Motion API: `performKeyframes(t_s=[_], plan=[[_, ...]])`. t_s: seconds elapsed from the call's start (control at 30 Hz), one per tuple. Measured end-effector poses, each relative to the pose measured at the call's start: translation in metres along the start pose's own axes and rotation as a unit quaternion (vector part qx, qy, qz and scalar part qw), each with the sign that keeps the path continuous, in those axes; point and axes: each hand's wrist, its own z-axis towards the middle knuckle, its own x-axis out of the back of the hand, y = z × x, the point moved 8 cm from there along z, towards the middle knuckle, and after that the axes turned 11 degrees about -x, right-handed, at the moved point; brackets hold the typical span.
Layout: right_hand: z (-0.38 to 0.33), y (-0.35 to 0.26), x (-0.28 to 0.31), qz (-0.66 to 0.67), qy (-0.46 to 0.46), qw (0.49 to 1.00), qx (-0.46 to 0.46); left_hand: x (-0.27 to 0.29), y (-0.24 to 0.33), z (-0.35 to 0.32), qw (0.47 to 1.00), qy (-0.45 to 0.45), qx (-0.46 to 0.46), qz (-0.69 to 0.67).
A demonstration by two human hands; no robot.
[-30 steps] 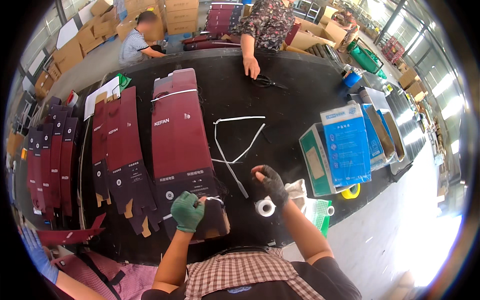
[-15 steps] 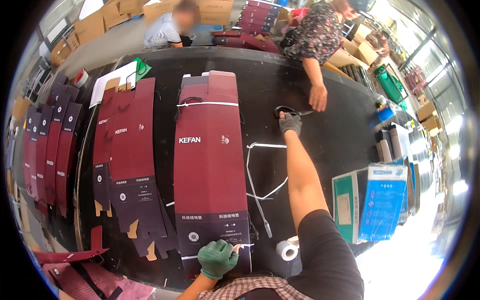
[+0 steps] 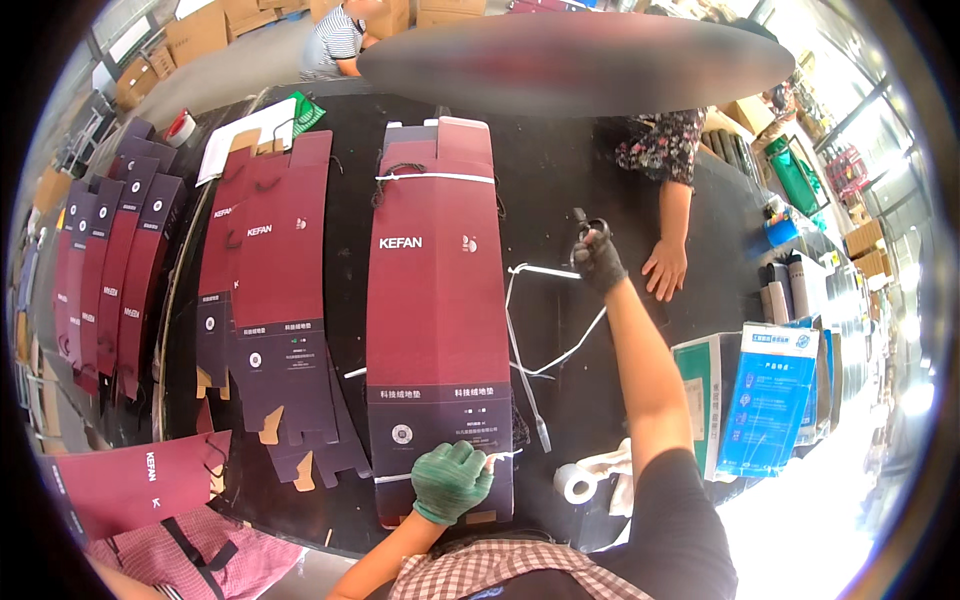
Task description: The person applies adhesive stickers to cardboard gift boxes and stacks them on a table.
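In front of me lies a long stack of flattened maroon and dark purple cartons [image 3: 435, 290]. A white strap [image 3: 450, 178] crosses it near the far end. My left hand [image 3: 452, 483], in a green glove, is closed at the stack's near end, pinching the end of a second white strap [image 3: 508, 454]. My right hand [image 3: 601, 264], in a dark grey glove, grips black-handled scissors [image 3: 584, 228] above the table, right of the stack. The scissors' blades are hard to make out. Under that arm runs a loose loop of white strap [image 3: 512, 312].
Another person's hand [image 3: 667, 268] rests on the black table beside my right hand. More maroon cartons [image 3: 275, 260] lie to the left, and one carton [image 3: 140, 487] juts in at lower left. A white roll [image 3: 574, 484] and a blue box [image 3: 768, 400] stand at right.
My right hand has pulled back slightly with the scissors and turned them. The other person's hand has come nearer, down onto the table. A maroon carton has risen further into view at lower left.
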Motion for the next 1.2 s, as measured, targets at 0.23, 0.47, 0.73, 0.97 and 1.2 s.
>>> performKeyframes(t_s=[0.23,0.47,0.73,0.97,1.2], plan=[[-0.056,0.112,-0.173,-0.130,-0.211,0.965,-0.088,0.001,-0.002,-0.004,1.000,0.010,0.014,0.001],[-0.045,0.154,-0.249,-0.098,-0.178,0.951,-0.234,0.001,-0.003,-0.004,1.000,0.003,0.022,-0.007],[0.003,0.166,-0.267,-0.095,-0.149,0.946,-0.270,-0.001,-0.006,-0.007,1.000,0.008,0.023,-0.015],[0.030,0.167,-0.278,-0.085,-0.144,0.955,-0.243,0.002,-0.007,-0.005,0.999,0.008,0.027,-0.031],[0.040,0.170,-0.269,-0.143,-0.163,0.945,-0.246,0.002,-0.007,-0.007,0.999,0.007,0.024,-0.039]])
